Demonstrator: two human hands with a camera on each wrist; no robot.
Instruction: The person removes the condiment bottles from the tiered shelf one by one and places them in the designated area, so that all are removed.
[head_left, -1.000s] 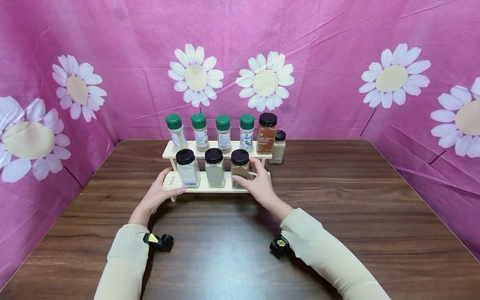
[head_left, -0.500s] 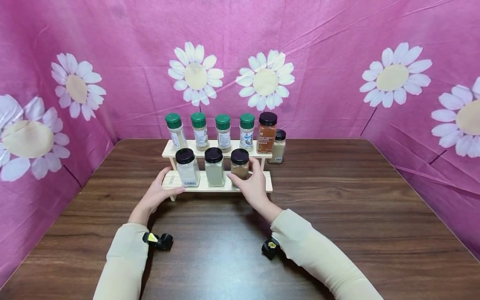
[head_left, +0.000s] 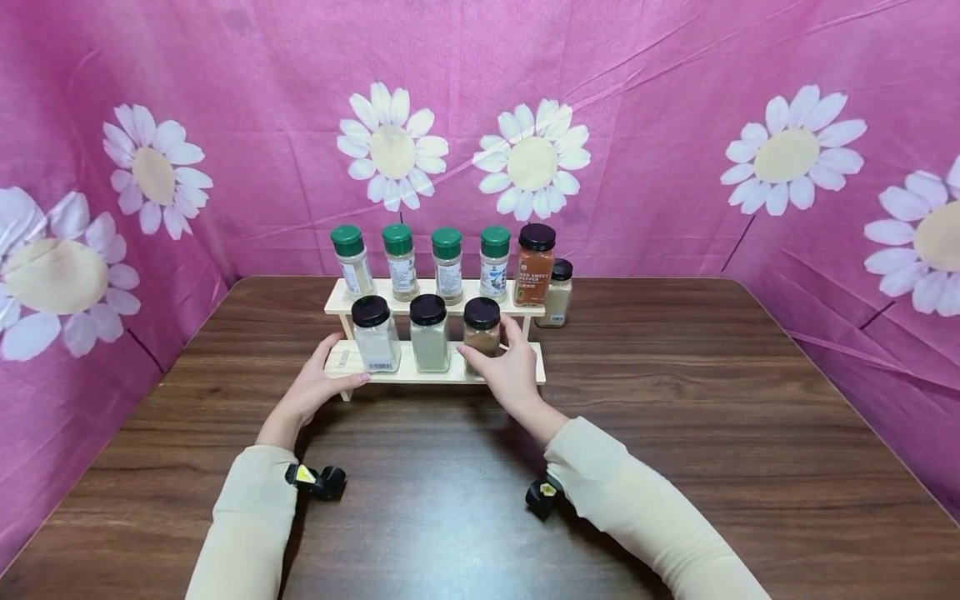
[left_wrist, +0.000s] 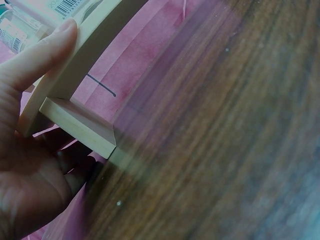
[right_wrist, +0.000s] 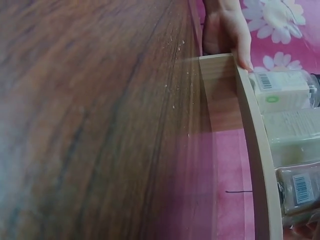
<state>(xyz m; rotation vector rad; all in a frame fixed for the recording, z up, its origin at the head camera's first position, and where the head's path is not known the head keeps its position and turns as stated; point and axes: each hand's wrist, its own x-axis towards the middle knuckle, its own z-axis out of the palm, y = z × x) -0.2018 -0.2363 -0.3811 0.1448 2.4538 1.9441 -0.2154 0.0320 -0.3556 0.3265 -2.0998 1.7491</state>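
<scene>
A two-tier wooden spice rack (head_left: 343, 360) stands on the table, with three black-lidded jars on its lower shelf. My left hand (head_left: 309, 390) grips the left end of that shelf; in the left wrist view the thumb (left_wrist: 47, 55) lies against its front edge and the fingers reach underneath. With my right hand (head_left: 513, 372) I hold the rightmost jar, a brown spice jar (head_left: 482, 333), thumb at its front left and fingers round its right side. Beside it stand a pale green jar (head_left: 430, 346) and a white-filled jar (head_left: 377, 346).
The upper shelf carries several green-capped shakers (head_left: 402, 271) and a red sweet pepper jar (head_left: 533, 275) at its right end. Behind the rack's right end, a smaller black-lidded jar (head_left: 556, 300) stands on the brown table (head_left: 675, 400). A pink flowered cloth (head_left: 637, 167) hangs behind.
My right hand has shifted left, its thumb now farther across the brown spice jar, so more of the lower shelf's right end shows. My left hand keeps its grip in place.
</scene>
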